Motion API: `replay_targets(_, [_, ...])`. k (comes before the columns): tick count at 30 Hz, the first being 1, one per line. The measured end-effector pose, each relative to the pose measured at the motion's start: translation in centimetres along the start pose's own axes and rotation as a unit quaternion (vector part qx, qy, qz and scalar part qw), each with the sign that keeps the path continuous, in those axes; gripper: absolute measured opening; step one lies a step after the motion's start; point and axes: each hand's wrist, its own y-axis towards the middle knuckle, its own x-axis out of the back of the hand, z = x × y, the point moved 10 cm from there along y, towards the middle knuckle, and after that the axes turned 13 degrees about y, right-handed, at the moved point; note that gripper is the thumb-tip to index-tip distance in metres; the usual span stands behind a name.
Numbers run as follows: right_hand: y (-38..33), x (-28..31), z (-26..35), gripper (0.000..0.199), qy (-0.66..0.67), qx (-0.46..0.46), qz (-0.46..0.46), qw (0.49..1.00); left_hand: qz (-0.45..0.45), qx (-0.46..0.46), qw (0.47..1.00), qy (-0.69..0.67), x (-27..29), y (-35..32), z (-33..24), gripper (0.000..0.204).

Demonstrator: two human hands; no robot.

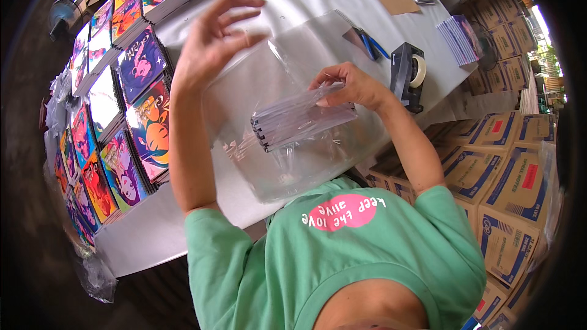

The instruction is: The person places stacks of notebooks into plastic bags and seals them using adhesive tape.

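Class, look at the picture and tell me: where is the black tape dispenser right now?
In the head view, the black tape dispenser stands on the grey table, right of the right hand, beside the blue-handled pliers.

Bare table (293, 0) ahead open; notebook stacks (131, 104) crowd left, tape dispenser (408, 76) blocks right.

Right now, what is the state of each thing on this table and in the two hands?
Left hand: raised, fingers spread, touching the clear plastic bag.
Right hand: grip closed on the stack of notebooks.
Stack of notebooks: tilted, inside the bag.
Clear plastic bag: open, held up above the table.
Colourful notebooks: lying in rows of stacks.
Tape dispenser: standing, roll loaded.
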Motion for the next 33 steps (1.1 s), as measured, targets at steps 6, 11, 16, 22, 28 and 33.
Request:
replay_targets(6, [0.1, 0.3, 0.2, 0.017, 0.031, 0.008, -0.028, 0.999, 0.215, 0.264, 0.939, -0.041, -7.8, -5.7, 8.6, 0.025])
replay_targets(11, [-0.1, 0.2, 0.9, 0.011, -0.014, -0.001, -0.041, 0.999, -0.084, 0.053, 0.982, -0.163, -0.6, -2.0, 3.2, 0.024])
replay_targets(16, [-0.2, 0.5, 1.8, 0.018, -0.051, 0.071, -0.056, 0.995, -0.059, 0.169, 0.982, 0.058, -2.4, -6.3, 4.2, 0.048])
replay_targets(22, [-1.4, 0.1, 4.7, 0.014, -0.258, 0.173, -0.106, 0.944, 0.092, 0.299, 0.929, 0.197, -5.7, -9.3, 6.3, 0.035])
replay_targets(28, [-4.2, -5.6, 7.6, 0.006, -0.54, 0.296, -0.135, 0.776, 0.013, -0.043, 0.936, 0.349, -7.0, -8.8, -1.0, 0.034])
replay_targets(33, [-7.5, -9.2, 6.8, 0.012, -0.629, 0.304, -0.118, 0.706, 0.028, -0.062, 0.915, 0.397, -8.8, -10.8, -2.5, 0.034])
